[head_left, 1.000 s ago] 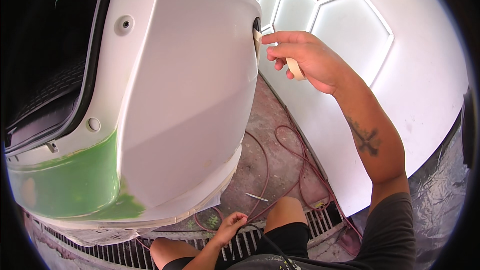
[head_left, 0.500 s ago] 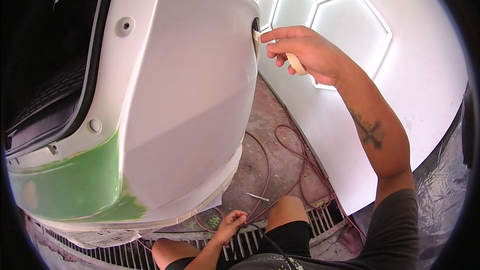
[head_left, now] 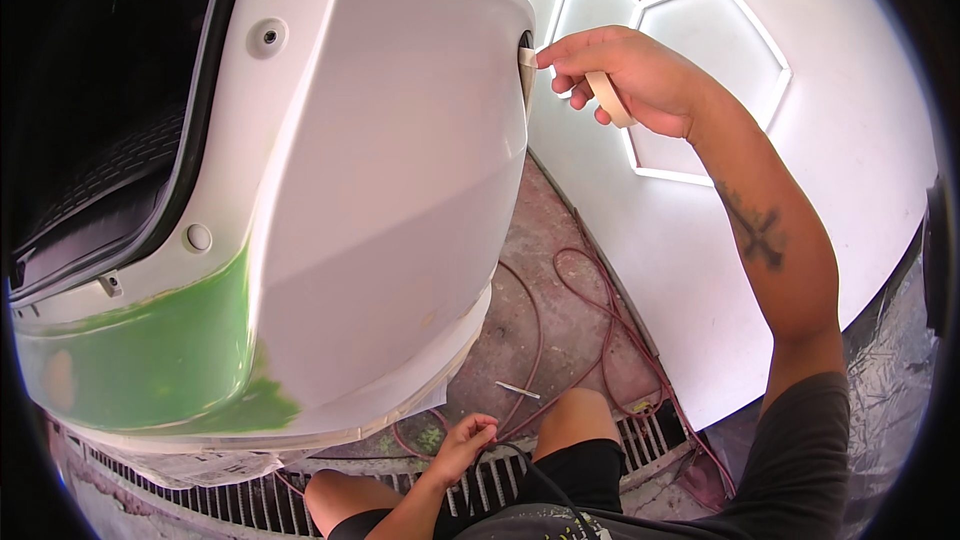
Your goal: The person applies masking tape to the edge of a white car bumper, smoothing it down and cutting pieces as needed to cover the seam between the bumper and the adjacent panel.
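Observation:
Reaching forward, my right hand [head_left: 640, 75] has its lower fingers curled around a roll of cream masking tape [head_left: 608, 100]. Its index fingertip touches a short tape strip [head_left: 527, 58] at the dark opening in the side of a white car body panel [head_left: 390, 140]. Low over my lap, my left hand [head_left: 466, 446] is closed, with thumb and fingertips together. Whether anything is pinched there cannot be made out. A black cable [head_left: 540, 477] passes just beside it.
Green bare patches [head_left: 170, 350] show low on the car's rear corner, above masking paper [head_left: 190, 470]. A white panel with lit hexagons [head_left: 690, 270] stands at the right. Red hose [head_left: 607, 325] coils over the floor by a metal drain grate [head_left: 640, 450]. A thin white stick [head_left: 517, 390] lies nearby.
My right index finger has drawn slightly away from the panel opening, and the tape strip now sticks outward to the fingertip. The view has shifted slightly; my left hand is nearly unchanged.

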Demonstrator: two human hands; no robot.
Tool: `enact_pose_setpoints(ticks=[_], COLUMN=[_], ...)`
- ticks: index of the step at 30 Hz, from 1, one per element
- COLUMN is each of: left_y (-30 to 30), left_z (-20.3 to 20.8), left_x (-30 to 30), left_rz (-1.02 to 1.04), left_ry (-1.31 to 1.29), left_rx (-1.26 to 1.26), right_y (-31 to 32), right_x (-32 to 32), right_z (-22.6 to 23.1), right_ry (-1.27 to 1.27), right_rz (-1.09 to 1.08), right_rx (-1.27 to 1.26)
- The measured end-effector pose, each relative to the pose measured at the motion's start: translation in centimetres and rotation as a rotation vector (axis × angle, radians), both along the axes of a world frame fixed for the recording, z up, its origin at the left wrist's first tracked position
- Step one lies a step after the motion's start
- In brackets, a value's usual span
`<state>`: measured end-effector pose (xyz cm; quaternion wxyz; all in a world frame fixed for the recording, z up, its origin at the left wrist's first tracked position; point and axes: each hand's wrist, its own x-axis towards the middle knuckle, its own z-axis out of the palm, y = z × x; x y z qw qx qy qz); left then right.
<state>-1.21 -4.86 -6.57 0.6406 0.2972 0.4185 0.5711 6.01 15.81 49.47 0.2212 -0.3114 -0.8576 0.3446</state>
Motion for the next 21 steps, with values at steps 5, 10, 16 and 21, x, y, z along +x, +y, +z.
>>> enact_pose_setpoints(ticks=[5, 10, 16, 21], left_y=[0.01, 0.08, 0.27, 0.25], left_z=[0.45, 0.41, 0.1, 0.52], left_x=[-0.09, -0.22, -0.29, -0.16], left_rz=[-0.003, -0.007, -0.004, -0.008], left_ry=[0.002, 0.0, -0.005, -0.005], left_rx=[0.019, 0.021, 0.024, 0.027], right_y=[0.27, 0.0, 0.22, 0.57], right_x=[-0.21, -0.36, -0.61, -0.7], right_z=[0.39, 0.27, 0.18, 0.14], right_ry=[-0.017, -0.028, -0.027, -0.014], right_rz=[-0.009, -0.019, -0.013, -0.018], right_rx=[0.007, -0.003, 0.002, 0.009])
